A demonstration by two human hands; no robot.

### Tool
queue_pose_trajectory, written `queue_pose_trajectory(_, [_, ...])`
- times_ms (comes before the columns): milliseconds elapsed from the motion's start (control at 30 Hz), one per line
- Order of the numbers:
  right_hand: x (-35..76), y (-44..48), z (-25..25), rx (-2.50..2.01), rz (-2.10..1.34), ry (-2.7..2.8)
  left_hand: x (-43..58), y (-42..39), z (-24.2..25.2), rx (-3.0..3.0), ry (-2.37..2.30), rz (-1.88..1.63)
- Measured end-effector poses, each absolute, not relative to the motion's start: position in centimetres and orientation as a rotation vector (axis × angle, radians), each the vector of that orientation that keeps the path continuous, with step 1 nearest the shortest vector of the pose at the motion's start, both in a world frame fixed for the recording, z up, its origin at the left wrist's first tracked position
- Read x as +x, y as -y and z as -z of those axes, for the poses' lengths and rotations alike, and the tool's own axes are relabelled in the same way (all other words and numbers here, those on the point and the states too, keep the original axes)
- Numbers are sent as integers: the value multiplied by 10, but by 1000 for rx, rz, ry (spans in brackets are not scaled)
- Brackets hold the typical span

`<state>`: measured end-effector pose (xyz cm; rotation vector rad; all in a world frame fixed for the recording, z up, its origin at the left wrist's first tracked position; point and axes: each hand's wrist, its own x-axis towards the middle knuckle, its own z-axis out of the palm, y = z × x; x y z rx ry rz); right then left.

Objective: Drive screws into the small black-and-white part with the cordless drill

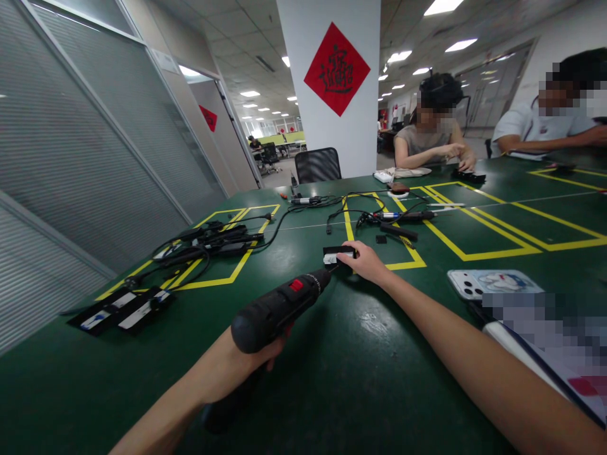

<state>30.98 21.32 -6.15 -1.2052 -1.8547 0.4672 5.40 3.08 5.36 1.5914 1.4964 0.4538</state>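
My left hand (258, 360) grips a black electric screwdriver (279, 306) with a red switch, its tip pointing toward a small black part with a white label (337, 254) on the green table (346, 373). My right hand (367, 261) reaches forward and holds that part down on the table, fingers on its right end. The screwdriver tip is at or just short of the part's near edge.
Black cables and adapters (208, 243) lie at left, flat black labelled parts (121, 308) at near left. A soldering iron and tools (396, 218) sit beyond. A white phone (488, 282) lies at right. Two people (439, 136) sit at the far side.
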Motion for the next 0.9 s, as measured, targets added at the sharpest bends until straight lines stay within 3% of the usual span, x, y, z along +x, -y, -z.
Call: queue_pose_trajectory(900, [308, -214, 62, -1202, -466, 1844, 47, -38, -53, 1681, -1375, -398])
